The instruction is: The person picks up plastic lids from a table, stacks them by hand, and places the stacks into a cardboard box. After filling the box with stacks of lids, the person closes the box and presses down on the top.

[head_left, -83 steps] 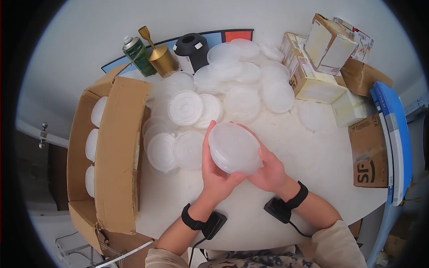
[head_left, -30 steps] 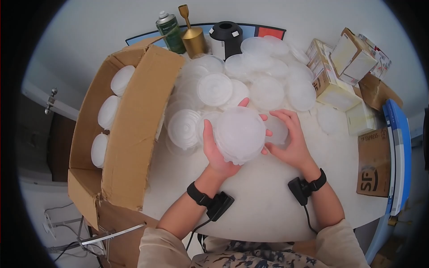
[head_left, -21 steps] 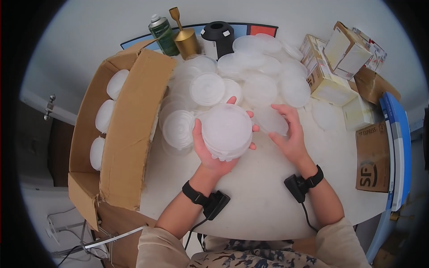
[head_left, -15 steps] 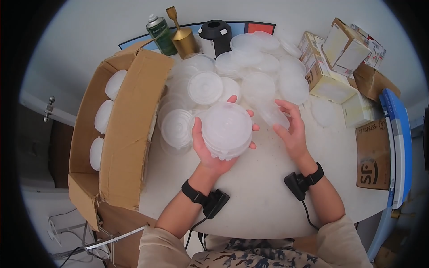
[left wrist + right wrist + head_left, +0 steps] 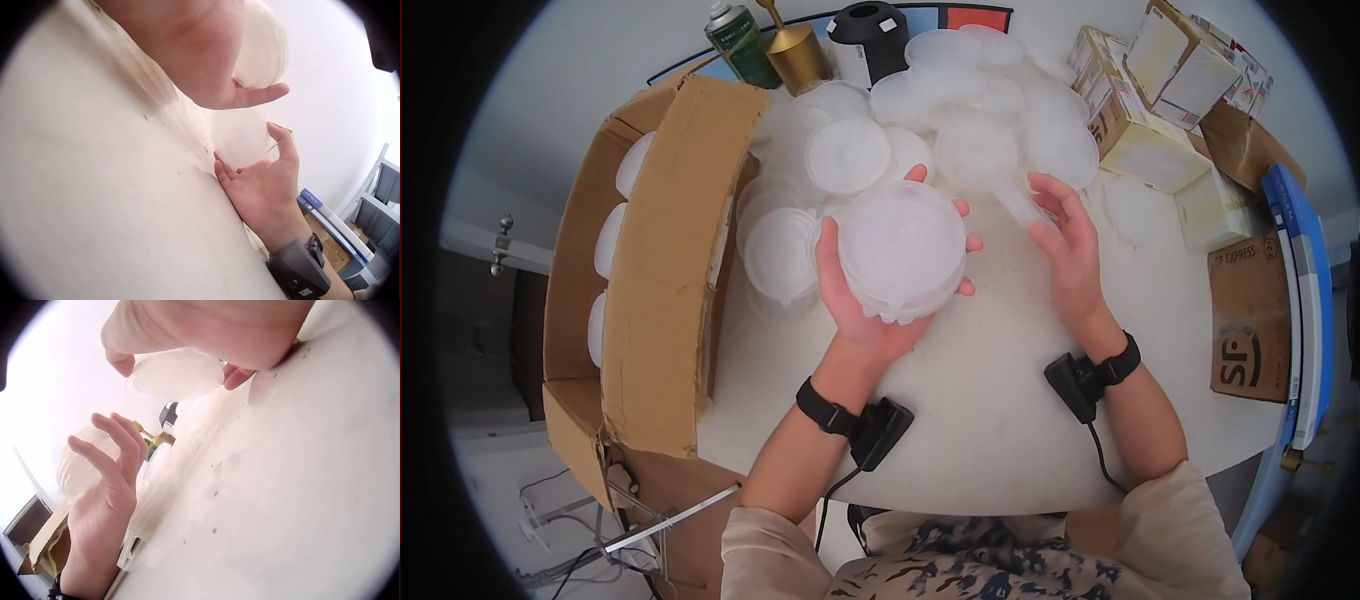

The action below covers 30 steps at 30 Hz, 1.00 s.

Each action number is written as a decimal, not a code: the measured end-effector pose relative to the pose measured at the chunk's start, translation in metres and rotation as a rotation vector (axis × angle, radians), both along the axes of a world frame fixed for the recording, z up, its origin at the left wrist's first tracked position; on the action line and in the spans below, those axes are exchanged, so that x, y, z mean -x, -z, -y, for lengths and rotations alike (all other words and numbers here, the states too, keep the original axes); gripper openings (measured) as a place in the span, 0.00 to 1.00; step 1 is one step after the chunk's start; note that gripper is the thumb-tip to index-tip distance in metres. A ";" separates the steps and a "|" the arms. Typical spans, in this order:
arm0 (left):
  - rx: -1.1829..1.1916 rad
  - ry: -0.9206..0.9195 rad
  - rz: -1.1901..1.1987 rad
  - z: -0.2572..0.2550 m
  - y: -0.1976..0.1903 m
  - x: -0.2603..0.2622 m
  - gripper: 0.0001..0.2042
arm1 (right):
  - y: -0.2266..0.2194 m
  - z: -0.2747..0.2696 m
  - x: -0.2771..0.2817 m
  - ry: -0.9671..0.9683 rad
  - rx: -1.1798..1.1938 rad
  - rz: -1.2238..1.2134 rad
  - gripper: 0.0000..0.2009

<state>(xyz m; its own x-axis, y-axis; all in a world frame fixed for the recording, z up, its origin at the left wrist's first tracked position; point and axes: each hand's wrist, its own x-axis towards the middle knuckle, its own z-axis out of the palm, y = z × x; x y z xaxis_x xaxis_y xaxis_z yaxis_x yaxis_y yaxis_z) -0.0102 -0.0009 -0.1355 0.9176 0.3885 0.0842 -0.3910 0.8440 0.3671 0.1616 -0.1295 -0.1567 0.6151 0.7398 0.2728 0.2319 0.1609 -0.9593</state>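
Note:
My left hand [image 5: 868,330] holds a stack of round, translucent white plastic lids [image 5: 902,250] above the table, thumb on one side and fingers round the other. Small tabs stick out at the stack's near rim. To its right, my right hand [image 5: 1076,250] pinches a single plastic lid [image 5: 1020,203], seen nearly edge-on in the head view. The left wrist view shows that single lid [image 5: 240,137] facing the camera between thumb and fingers. In the right wrist view the left fingers curl along the side of the stack [image 5: 78,465].
Many loose lids [image 5: 847,155] lie in overlapping piles across the table's far half. A cardboard box [image 5: 670,270] with round white items inside stands at left. Behind are a green spray can [image 5: 742,45], a brass holder [image 5: 798,60] and a black container [image 5: 868,40]. Boxes [image 5: 1250,320] and blue folders [image 5: 1300,300] line the right.
Both hands held the stack at first; the right hand then moved off it to the right. Its lid has since turned from fairly flat to nearly edge-on. The head view has tilted down.

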 end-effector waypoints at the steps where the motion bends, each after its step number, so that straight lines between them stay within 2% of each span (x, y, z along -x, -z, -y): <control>1: 0.000 0.001 -0.003 0.000 -0.001 0.000 0.42 | 0.000 0.001 0.001 0.000 -0.001 -0.019 0.23; 16: 0.032 0.073 0.049 -0.002 0.004 0.000 0.41 | 0.005 0.001 -0.001 0.010 -0.067 -0.162 0.22; 30: 0.056 0.105 0.042 -0.003 0.006 0.000 0.41 | 0.006 -0.001 -0.001 0.020 -0.073 -0.160 0.22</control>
